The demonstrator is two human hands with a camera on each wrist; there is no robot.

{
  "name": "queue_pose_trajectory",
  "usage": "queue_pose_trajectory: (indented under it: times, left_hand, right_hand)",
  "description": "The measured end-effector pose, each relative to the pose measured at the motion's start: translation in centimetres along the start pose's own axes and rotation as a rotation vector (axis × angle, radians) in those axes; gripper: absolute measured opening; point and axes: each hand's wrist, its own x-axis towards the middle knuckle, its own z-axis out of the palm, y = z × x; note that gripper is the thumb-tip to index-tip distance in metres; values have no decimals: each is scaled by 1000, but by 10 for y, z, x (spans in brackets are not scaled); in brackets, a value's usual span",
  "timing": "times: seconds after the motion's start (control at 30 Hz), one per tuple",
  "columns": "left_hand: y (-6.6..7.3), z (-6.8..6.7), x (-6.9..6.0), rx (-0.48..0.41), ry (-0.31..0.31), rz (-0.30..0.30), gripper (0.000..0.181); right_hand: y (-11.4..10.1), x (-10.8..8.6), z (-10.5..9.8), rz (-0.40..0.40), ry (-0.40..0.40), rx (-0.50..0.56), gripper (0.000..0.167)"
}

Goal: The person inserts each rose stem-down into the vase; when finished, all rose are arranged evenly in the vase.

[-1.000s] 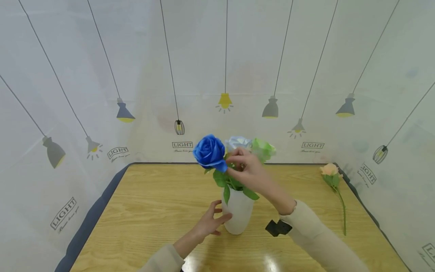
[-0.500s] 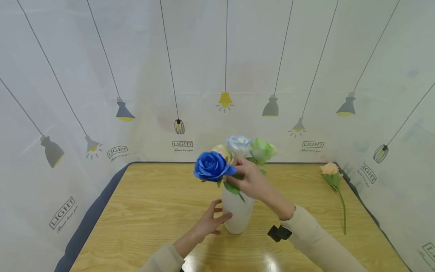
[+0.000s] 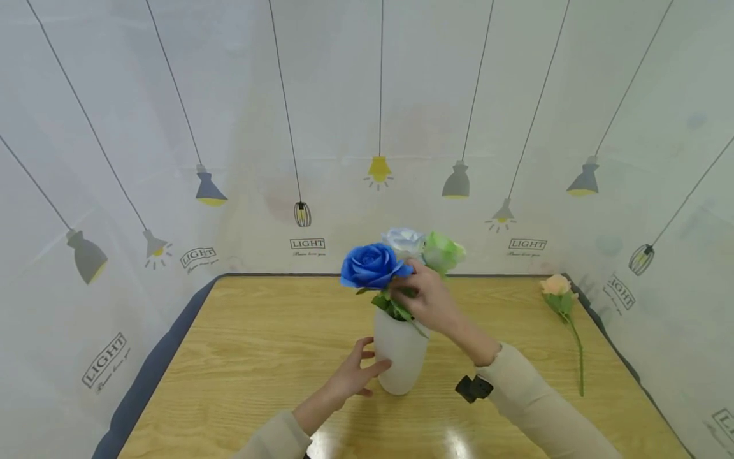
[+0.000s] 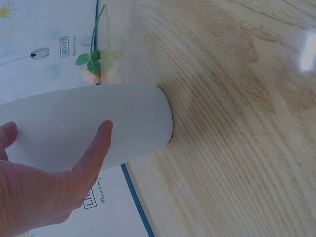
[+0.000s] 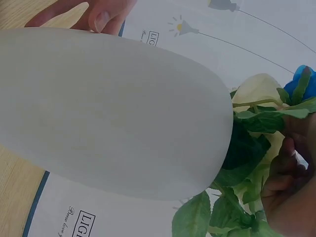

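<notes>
A white vase (image 3: pixel 401 357) stands upright on the wooden table, with leafy stems in its mouth. My left hand (image 3: pixel 351 376) rests against its left side; in the left wrist view the thumb (image 4: pixel 98 148) lies nearly straight along the vase wall. Above the mouth, my right hand (image 3: pixel 427 296) pinches a blue rose (image 3: pixel 373 266) just below its head. Behind it rise a pale blue rose (image 3: pixel 404 241) and a green rose (image 3: pixel 444 253). In the right wrist view, a cream flower (image 5: pixel 257 89) shows near the rim. The blue rose's lower stem end is hidden.
A peach rose (image 3: pixel 556 287) with a long green stem lies at the table's right side. The wooden table (image 3: pixel 241 357) has a dark edge. A pale backdrop (image 3: pixel 344 95) printed with hanging lamps surrounds its back and sides.
The blue rose dipped toward the vase mouth, then rose slightly and shifted right with my right hand. The left hand and vase have stayed in place.
</notes>
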Motion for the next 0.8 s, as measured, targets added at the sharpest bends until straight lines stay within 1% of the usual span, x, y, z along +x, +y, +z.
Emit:
queue_pose_trajectory:
  times: [0.07, 0.23, 0.33, 0.53, 0.63, 0.73, 0.8]
  left_hand:
    - [0, 0, 0, -1, 2, 3, 75]
    - [0, 0, -2, -15, 1, 17, 72]
    - [0, 0, -2, -22, -4, 26, 72]
    - [1, -1, -1, -29, -11, 26, 73]
    - [1, 0, -1, -24, -8, 21, 73]
    - [0, 1, -1, -8, 1, 10, 74]
    - [0, 1, -1, 1, 8, 2, 75]
  right_hand:
    - [2, -2, 0, 6, -34, -16, 7]
    - [3, -3, 2, 5, -172, -42, 5]
    - [3, -4, 3, -2, -202, -51, 5]
    - [4, -6, 2, -9, -219, -73, 5]
    - [4, -7, 2, 6, -212, -65, 6]
    - [6, -9, 1, 44, -171, -35, 8]
    - [6, -11, -1, 67, -121, 19, 11]
